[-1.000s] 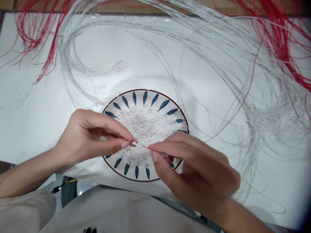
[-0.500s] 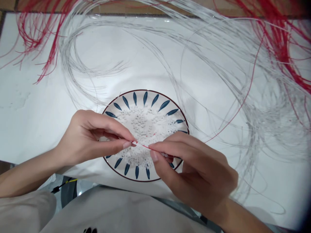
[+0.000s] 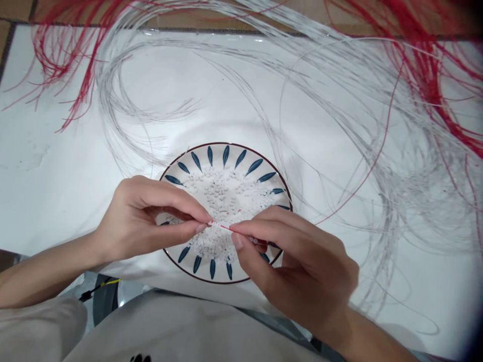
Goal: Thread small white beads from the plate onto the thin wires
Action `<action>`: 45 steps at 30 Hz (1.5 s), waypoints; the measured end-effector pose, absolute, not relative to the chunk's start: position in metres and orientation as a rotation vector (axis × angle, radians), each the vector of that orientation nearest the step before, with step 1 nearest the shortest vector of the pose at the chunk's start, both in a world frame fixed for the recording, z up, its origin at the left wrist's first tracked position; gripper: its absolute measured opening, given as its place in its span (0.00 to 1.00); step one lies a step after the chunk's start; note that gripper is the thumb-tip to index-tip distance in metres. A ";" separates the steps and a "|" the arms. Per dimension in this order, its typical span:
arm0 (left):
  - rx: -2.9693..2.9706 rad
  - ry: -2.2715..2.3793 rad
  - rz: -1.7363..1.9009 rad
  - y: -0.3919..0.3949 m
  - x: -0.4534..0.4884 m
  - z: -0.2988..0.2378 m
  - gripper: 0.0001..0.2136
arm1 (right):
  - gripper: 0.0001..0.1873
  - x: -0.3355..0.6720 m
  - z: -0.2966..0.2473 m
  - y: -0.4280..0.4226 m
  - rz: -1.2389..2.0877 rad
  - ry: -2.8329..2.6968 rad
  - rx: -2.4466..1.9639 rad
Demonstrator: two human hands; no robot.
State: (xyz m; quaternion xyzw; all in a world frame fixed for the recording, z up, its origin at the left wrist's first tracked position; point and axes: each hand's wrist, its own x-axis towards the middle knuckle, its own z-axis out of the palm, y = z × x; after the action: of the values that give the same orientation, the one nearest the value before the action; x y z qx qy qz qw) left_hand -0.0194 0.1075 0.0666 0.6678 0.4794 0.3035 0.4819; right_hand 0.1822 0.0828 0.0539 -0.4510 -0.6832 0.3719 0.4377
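Over the plate (image 3: 227,152), both hands pinch close together. My left hand (image 3: 151,216) is closed, thumb and forefinger tips pressed together, with a speck of red and tiny white pieces at the tips. My right hand (image 3: 298,256) is closed on a thin red thread (image 3: 225,228), whose short stretch points toward the left fingertips. Whether a bead sits on the thread between them is too small to tell. Small white beads (image 3: 221,193) are spread across the plate, which has blue petal marks and a brown rim. A few whitish beads show under my right fingers.
Long white strands (image 3: 241,48) loop across the back of the white table (image 3: 56,191) and pile up at the right. Red thread ends (image 3: 81,95) hang at the back left, and a thick red bunch (image 3: 433,90) at the back right. One red strand runs toward my right hand.
Both hands keep their pinch over the plate, and the left fingertips have closed in slightly. The whole view has shifted a little.
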 end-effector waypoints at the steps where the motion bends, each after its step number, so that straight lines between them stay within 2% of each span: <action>1: 1.634 1.176 0.752 0.107 -0.019 0.066 0.06 | 0.10 0.182 0.054 0.083 0.925 -1.700 -1.120; 13: 2.011 1.118 0.794 0.104 -0.015 0.065 0.10 | 0.07 0.181 0.050 0.083 0.907 -1.783 -1.182; 26: 2.133 1.060 0.850 0.101 -0.013 0.060 0.12 | 0.06 0.180 0.049 0.084 0.869 -1.896 -1.156; 36: 1.954 1.053 0.840 0.102 -0.017 0.060 0.14 | 0.06 0.182 0.050 0.085 0.908 -1.893 -1.135; 45: 1.735 1.065 0.739 0.098 -0.020 0.060 0.10 | 0.08 0.179 0.046 0.082 0.902 -1.929 -1.071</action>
State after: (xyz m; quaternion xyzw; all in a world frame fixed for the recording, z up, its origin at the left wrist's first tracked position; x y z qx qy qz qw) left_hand -0.0197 0.0982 0.0599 0.7077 0.4344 0.3013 0.4687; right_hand 0.1786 0.0824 0.0458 -0.4175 -0.7519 0.3515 0.3698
